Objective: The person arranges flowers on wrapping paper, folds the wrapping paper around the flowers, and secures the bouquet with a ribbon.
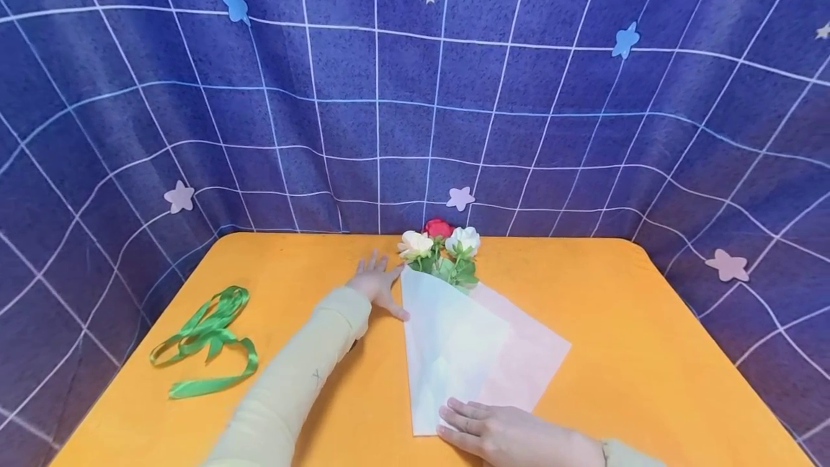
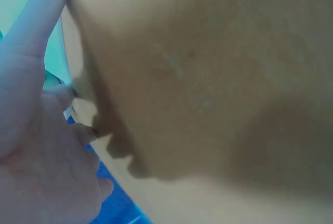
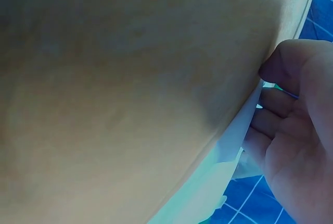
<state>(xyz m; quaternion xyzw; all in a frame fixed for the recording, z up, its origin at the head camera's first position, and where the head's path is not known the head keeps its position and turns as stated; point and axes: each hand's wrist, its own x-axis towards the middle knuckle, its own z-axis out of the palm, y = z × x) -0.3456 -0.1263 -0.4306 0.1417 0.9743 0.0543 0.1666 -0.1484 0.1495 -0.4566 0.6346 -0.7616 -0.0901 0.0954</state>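
Note:
A bouquet of a red rose (image 1: 439, 228), a cream rose (image 1: 415, 244) and a white rose (image 1: 463, 241) lies with its lower part covered by wrapping paper (image 1: 454, 352). The paper is folded over from the left, with a pinkish sheet (image 1: 534, 348) showing at the right. My left hand (image 1: 378, 284) has its fingers spread beside the paper's upper left edge, the thumb tip right at it. Across the lower end of the paper, my right hand (image 1: 496, 431) rests with fingers extended. In the right wrist view, the paper (image 3: 237, 130) runs under the fingers (image 3: 266, 122).
A loosely looped green ribbon (image 1: 210, 337) lies at the left of the orange table (image 1: 622, 323). Behind the far table edge hangs a blue curtain (image 1: 402, 128) with a white grid and stars.

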